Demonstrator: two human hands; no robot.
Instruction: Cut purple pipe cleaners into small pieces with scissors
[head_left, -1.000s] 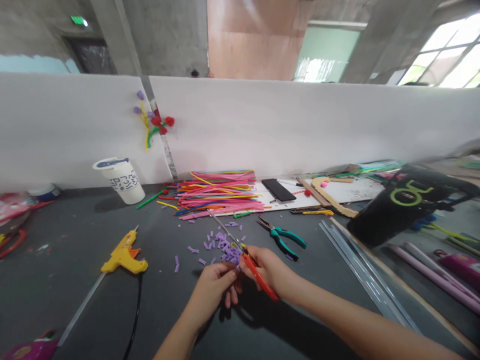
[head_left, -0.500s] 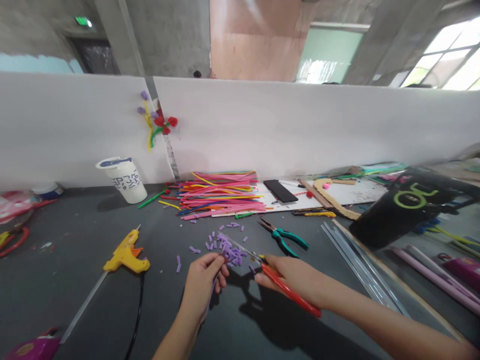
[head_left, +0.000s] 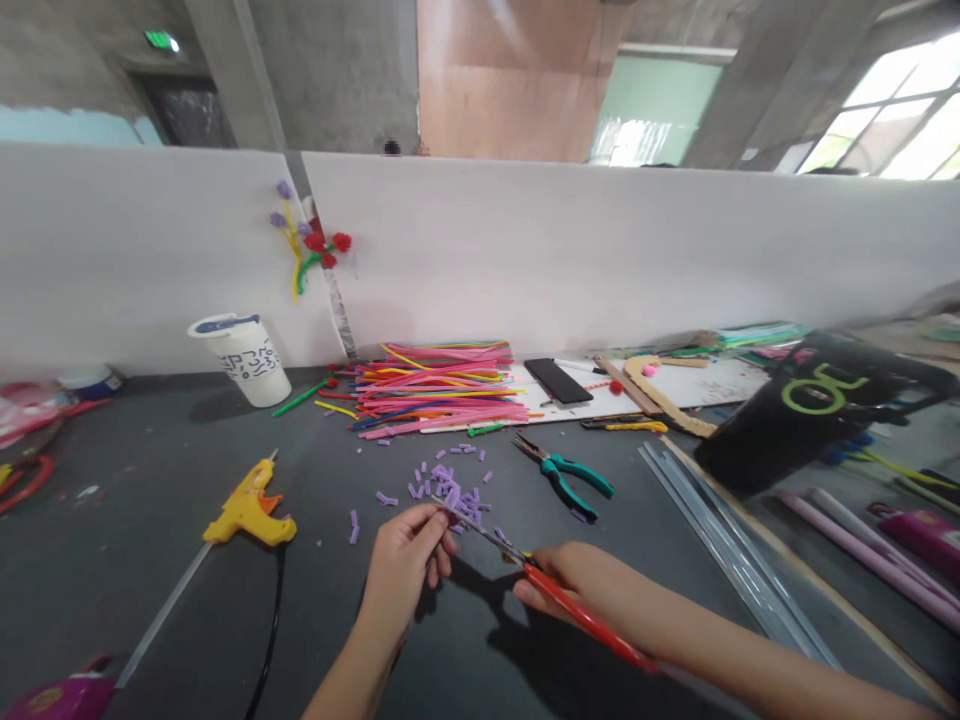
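Observation:
My left hand (head_left: pixel 412 555) pinches a purple pipe cleaner whose tip barely shows at the fingertips; most of it is hidden by the hand. In my right hand (head_left: pixel 581 580) is a pair of red-handled scissors (head_left: pixel 592 620), fingers wrapped round the grips. Their blades reach left to the left fingertips and look nearly closed. Just beyond lies a loose heap of short purple pipe cleaner pieces (head_left: pixel 450 487), with several more scattered around it. Teal-handled pliers (head_left: pixel 562 472) rest on the dark table (head_left: pixel 360 620) behind my right hand.
On the left are a yellow glue gun (head_left: pixel 247 507) with its cord and a white cup (head_left: pixel 251 365). Bundled coloured pipe cleaners (head_left: pixel 442 390) lie at the back near a black phone (head_left: pixel 557 380). A black tumbler (head_left: pixel 787 410) and clear glue sticks (head_left: pixel 735 550) are on the right.
The scissors have moved slightly nearer to me, from over the purple heap to the left fingertips. My left hand has hardly moved.

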